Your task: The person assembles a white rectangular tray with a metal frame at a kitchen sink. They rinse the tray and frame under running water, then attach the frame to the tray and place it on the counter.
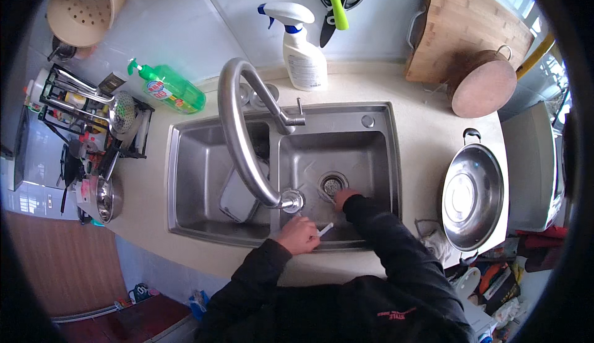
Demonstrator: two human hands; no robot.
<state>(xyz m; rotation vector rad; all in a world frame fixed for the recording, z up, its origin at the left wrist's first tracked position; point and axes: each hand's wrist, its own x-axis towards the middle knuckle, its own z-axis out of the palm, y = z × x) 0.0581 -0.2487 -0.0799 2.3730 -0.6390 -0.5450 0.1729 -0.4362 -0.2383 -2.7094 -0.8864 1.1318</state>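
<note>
My left hand [298, 236] is closed at the front edge of the right sink basin [377, 157], just below the faucet head. A short, slim white handle-like piece [325, 229] sticks out from its fingers; the rest is hidden. Reaching into the same basin, my right hand [346, 199] is closed beside the drain [333, 184]. Something thin and pale [324, 194] shows by its fingertips, too unclear to name. Over the basins arches the steel faucet [230, 117], its spout end [291, 201] close to my left hand.
A pale rectangular container [237, 197] leans in the left basin. Behind the sink stand a white spray bottle [304, 58] and a green pump bottle [170, 89]. To the right are a steel wok [473, 197], a round pot [482, 89] and a cutting board [464, 27]. A utensil rack [93, 114] stands left.
</note>
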